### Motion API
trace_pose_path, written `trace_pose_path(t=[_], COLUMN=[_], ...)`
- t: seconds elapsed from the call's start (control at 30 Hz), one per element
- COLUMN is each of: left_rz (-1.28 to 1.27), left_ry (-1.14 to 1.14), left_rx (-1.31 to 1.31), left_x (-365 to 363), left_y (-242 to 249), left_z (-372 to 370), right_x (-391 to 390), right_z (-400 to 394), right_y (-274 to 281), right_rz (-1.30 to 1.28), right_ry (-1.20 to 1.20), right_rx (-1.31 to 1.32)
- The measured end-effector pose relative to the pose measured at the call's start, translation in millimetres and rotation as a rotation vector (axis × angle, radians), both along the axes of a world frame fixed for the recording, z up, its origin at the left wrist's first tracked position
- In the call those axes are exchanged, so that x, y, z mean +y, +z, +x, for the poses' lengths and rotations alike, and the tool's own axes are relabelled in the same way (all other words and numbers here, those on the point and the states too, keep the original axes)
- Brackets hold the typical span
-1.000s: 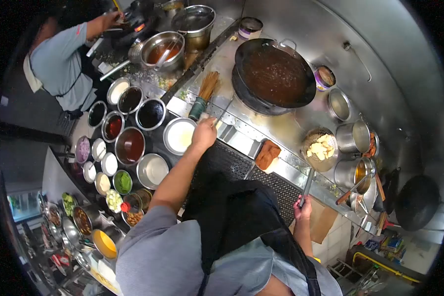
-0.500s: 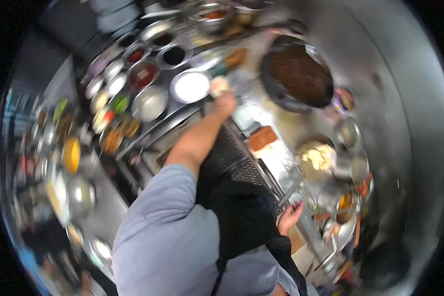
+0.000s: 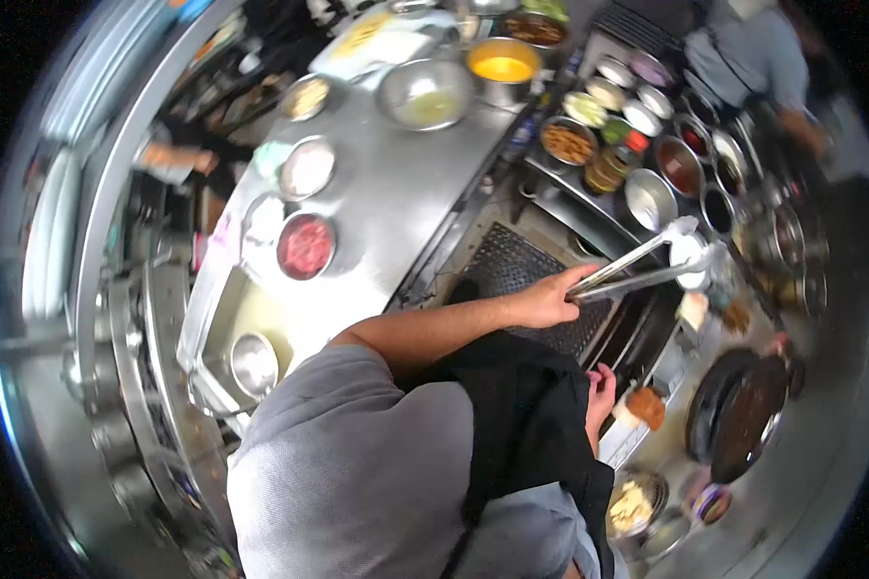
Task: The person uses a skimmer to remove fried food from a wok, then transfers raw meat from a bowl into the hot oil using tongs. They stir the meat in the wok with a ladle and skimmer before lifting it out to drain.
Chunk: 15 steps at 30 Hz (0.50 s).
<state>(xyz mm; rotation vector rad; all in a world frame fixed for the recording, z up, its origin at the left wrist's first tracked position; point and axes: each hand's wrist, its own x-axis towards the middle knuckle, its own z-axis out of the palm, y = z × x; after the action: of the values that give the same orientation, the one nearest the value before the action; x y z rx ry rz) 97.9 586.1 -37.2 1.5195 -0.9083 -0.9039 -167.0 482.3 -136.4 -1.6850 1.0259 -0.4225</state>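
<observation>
My left hand [image 3: 543,301] is closed around the handle end of metal tongs [image 3: 637,270]. The tongs' arms are apart, and their blurred tips reach over a bowl of white contents [image 3: 688,257] at the cooking line. Nothing shows between the tips. My right hand [image 3: 601,394] is lower, by the counter edge in front of the black apron, fingers slightly bent and apart, with nothing visible in it. Beside it lies a reddish-brown block [image 3: 645,409]. A dark round pan [image 3: 748,420] is further right, and a bowl of pale yellow pieces [image 3: 630,507] below.
A steel table [image 3: 396,193] on the left bears a bowl of red meat [image 3: 306,246], a wide steel bowl [image 3: 425,95] and a pot of yellow liquid [image 3: 504,69]. Several ingredient bowls crowd the upper right. Another person in grey [image 3: 748,58] stands beyond them. A black mat [image 3: 512,275] covers the floor.
The view has swung left, bringing the steel table and meat bowl into sight. My left hand has come away from beside a pale item near the bowls and now shows with tongs.
</observation>
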Motion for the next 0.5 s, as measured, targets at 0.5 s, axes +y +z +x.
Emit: trace_pose_path(t=[0.5], left_rz=[-0.069], left_ry=[0.877], left_rx=[-0.087], left_x=[204.6], left_y=[11.0], left_z=[127.3], right_x=[160.6], right_z=[415.0], right_y=[29.2], right_rz=[0.022], right_ry=[1.237], right_rx=[-0.199])
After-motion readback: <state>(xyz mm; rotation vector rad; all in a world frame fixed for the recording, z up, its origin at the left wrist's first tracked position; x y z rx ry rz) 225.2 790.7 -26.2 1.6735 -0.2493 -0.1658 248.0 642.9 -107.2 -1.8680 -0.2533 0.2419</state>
